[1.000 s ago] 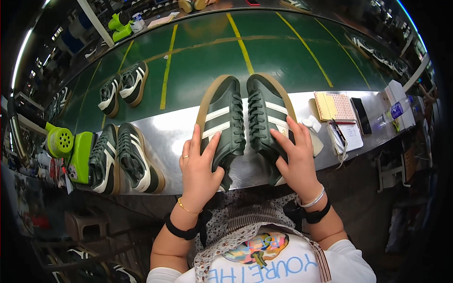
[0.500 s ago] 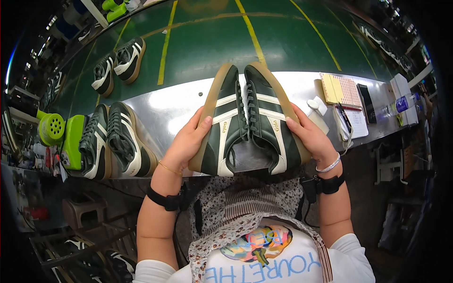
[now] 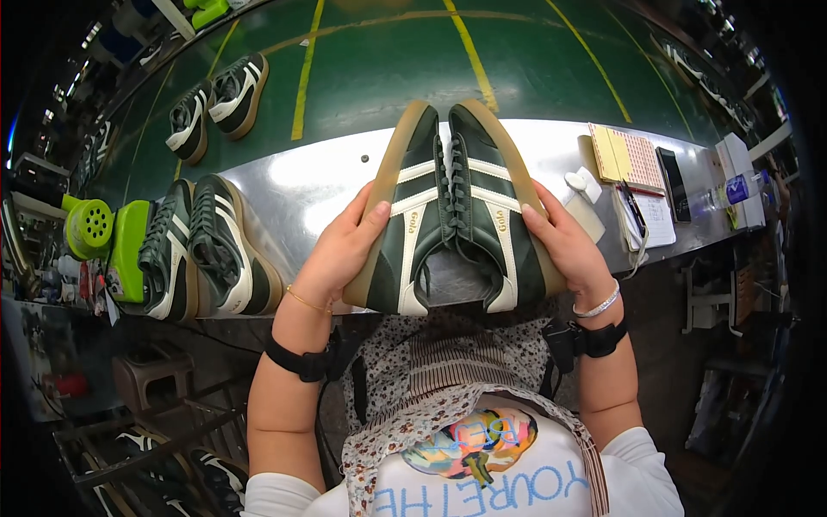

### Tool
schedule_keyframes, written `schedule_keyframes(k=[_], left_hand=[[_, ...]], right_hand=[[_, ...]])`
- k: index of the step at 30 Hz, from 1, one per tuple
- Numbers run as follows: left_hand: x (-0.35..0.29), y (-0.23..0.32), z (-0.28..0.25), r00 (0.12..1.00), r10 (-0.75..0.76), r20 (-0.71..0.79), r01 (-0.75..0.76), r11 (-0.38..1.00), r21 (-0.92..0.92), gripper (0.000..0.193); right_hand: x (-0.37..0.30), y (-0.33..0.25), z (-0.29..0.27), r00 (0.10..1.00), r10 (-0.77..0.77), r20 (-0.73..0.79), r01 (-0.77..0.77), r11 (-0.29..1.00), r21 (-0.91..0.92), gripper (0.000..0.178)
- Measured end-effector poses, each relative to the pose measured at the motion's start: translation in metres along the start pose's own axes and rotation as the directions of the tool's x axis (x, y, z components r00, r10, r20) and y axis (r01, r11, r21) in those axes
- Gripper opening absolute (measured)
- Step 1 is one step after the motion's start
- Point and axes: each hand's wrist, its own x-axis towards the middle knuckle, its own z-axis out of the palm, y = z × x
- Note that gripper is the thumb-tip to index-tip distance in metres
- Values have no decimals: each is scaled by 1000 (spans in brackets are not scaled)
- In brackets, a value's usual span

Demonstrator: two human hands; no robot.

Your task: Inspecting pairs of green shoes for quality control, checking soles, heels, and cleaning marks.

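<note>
Fingers (image 3: 366, 226) of left hand (image 3: 340, 258) and right hand (image 3: 564, 250) pressed flat on gum soles, clamping dark green sneaker pair (image 3: 452, 207) together above steel worktop (image 3: 301, 185). Inspection step, seemingly; next calls for steady turning. Second pair (image 3: 202, 254) at nine o'clock.

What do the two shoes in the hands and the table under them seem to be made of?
Pair of dark green shoes: the uppers look like smooth leather with a soft sheen and cream stripes; it could be synthetic. Their tan soles look like gum rubber, matte. The table looks like bare sheet metal, because it reflects light brightly.
</note>
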Motion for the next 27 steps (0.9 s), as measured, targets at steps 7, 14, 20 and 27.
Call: schedule_keyframes(k=[7, 14, 20, 27], left_hand=[[2, 0, 0, 1000, -11, -14, 12, 1000, 28, 53], [2, -1, -2, 1000, -5, -8, 6, 1000, 26, 54], [-1, 5, 0, 999, -42, -27, 43, 998, 42, 56], [2, -1, -2, 1000, -10, 3, 9, 998, 54, 53]], right_hand=[[2, -1, 1, 1000, 1, -1, -1, 1000, 13, 54], [2, -1, 2, 1000, -1, -10, 1, 1000, 13, 54], [2, 1, 0, 1000, 11, -6, -11, 1000, 21, 53], [2, 2, -2, 1000, -3, 23, 3, 1000, 7, 54]])
